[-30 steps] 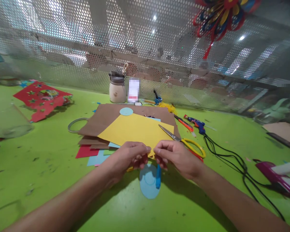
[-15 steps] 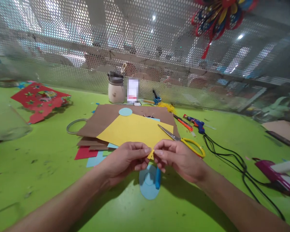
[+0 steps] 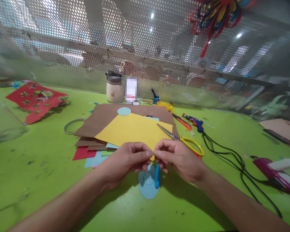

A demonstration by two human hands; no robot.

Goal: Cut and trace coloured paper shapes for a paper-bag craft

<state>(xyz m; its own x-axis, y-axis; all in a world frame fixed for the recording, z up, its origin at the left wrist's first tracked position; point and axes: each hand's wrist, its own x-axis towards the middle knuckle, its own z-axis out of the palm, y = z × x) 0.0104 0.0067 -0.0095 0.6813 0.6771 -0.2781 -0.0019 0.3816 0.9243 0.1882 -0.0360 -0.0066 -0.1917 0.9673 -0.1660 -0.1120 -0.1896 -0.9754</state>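
Observation:
My left hand and my right hand meet at the fingertips, both closed in a pinch on a small yellow paper piece. Most of that piece is hidden by the fingers. Just below lies a light blue paper disc with a circle drawn on it, and a blue marker rests on its right side. Behind the hands a large yellow paper sheet lies on brown cardboard. Scissors with yellow handles lie beyond my right hand, their blades over the yellow sheet.
A small blue disc sits on the cardboard. At the right are a cutter, a blue glue gun with a black cable, and a magenta tool. Red cut-out paper, a tape ring and a jar stand around.
My fingertips have come together over the yellow paper piece, so less of it shows. The whole view has shifted slightly; the objects on the table stay where they were.

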